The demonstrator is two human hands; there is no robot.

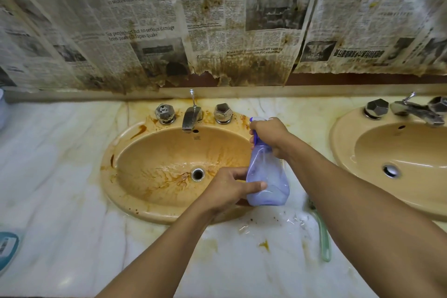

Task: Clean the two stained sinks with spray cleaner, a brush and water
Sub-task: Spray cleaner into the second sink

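A tan oval sink with brown streaks around its drain lies at the centre. Over its right rim I hold a translucent purple spray bottle. My right hand grips the bottle's spray head and neck. My left hand grips the bottle's lower body, thumb across its front. A second tan sink sits at the right edge, partly cut off. A pale green brush lies on the counter beneath my right forearm, its head partly hidden.
A chrome faucet with two knobs stands behind the centre sink, and another set of taps behind the right one. Stained newspaper covers the wall. The marble counter carries brown spots and wet patches. A teal object sits at the left edge.
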